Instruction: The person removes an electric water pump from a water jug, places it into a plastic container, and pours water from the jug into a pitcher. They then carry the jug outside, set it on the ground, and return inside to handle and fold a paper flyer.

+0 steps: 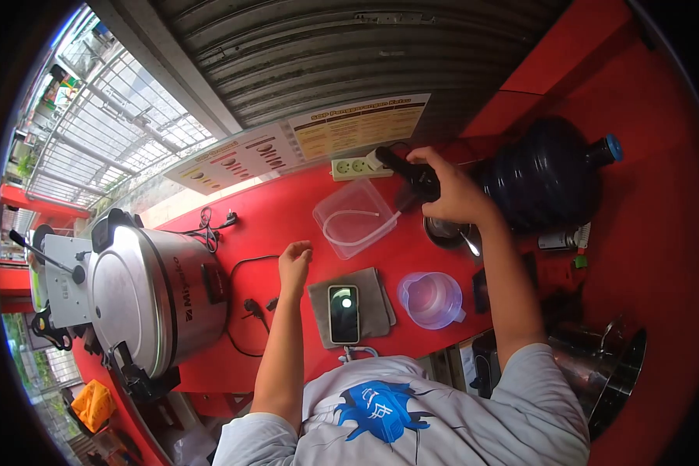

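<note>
One right hand [460, 191] clamps its fingers around the black device [421, 180] at one o'clock, the left hand's [293, 268] curl at eleven, contact unclear, and the work seems early, the pale tube [332, 220] lying in the clear tub [349, 250] at twelve, the big bottle [537, 177] at two capped.

"What's at eight o'clock?"
"The cooker [124, 291], smooth shiny metal."
"Six?"
"Grey cloth [323, 303], matt."
"Four?"
"A translucent plastic jug [423, 293], glossy."
"And twelve?"
"The shutter [318, 66], ribbed metal, dull. The bench [279, 213] looks smooth, faintly glossy."
</note>
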`<state>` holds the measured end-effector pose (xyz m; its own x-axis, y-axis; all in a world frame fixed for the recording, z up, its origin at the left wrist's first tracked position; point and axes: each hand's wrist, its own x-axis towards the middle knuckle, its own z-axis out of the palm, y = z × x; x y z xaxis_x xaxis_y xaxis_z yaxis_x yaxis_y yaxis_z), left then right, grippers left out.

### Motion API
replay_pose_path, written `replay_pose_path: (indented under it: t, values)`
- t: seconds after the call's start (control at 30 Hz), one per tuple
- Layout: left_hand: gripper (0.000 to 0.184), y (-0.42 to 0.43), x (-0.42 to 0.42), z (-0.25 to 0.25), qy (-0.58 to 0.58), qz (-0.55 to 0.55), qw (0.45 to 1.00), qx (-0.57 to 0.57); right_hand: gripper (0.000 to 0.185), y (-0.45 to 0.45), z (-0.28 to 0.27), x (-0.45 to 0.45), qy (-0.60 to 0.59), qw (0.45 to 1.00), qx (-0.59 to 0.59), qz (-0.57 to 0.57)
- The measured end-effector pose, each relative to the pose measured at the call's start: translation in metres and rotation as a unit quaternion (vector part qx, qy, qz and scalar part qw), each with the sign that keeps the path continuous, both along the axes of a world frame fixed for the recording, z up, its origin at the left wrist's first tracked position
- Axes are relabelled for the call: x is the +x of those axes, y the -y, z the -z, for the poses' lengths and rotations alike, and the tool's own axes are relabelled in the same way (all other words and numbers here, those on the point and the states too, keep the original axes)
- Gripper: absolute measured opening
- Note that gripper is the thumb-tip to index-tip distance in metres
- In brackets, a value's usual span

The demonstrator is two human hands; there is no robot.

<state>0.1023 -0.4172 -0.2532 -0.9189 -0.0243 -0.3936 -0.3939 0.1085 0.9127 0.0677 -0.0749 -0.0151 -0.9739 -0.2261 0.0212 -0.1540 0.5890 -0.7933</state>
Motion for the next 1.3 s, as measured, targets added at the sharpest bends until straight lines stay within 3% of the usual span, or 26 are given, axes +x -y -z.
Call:
replay_pose_path:
  t: [0.1,0.27,0.37,0.57,0.67,0.73,0.87,1.03,1.1,1.2,1.3]
  values:
    - [0.019,-0.013,-0.017,-0.014,-0.07,0.011,0.997,-0.027,0.059,0.009,0.011,-0.021,-0.066,0.992,0.078,-0.068]
    - [0.018,-0.014,-0.045,-0.044,-0.123,0.007,0.991,-0.047,0.059,0.037,0.03,-0.049,-0.017,0.965,0.16,-0.206]
    - [0.02,0.0,-0.043,-0.025,-0.116,0.029,0.991,-0.066,0.05,0.05,0.064,-0.063,-0.048,0.932,0.204,-0.297]
    - [0.024,0.008,-0.016,-0.016,0.0,-0.008,1.0,-0.025,0.039,0.065,0.096,-0.076,-0.104,0.883,0.289,-0.354]
    - [0.028,0.007,-0.012,-0.008,0.038,-0.016,0.999,-0.017,0.027,0.058,0.101,-0.082,-0.134,0.884,0.279,-0.351]
    - [0.028,0.004,-0.013,0.007,0.007,0.009,0.998,-0.063,0.03,0.052,0.089,-0.08,-0.16,0.883,0.276,-0.345]
    - [0.034,-0.01,-0.015,0.029,0.004,0.025,0.999,-0.02,0.036,0.041,0.078,-0.073,-0.113,0.904,0.263,-0.317]
    - [0.035,-0.026,-0.024,0.035,-0.015,0.029,0.998,-0.048,0.041,0.035,0.069,-0.07,-0.104,0.919,0.215,-0.313]
    - [0.04,-0.031,-0.028,0.039,-0.029,0.026,0.999,-0.031,0.042,0.035,0.063,-0.072,-0.138,0.922,0.201,-0.301]
    - [0.054,-0.042,-0.032,0.042,-0.048,0.002,0.993,-0.108,0.04,0.038,0.056,-0.074,-0.121,0.925,0.185,-0.309]
    - [0.056,-0.053,-0.038,0.053,-0.025,0.006,0.993,-0.119,0.036,0.048,0.062,-0.075,-0.104,0.915,0.2,-0.334]
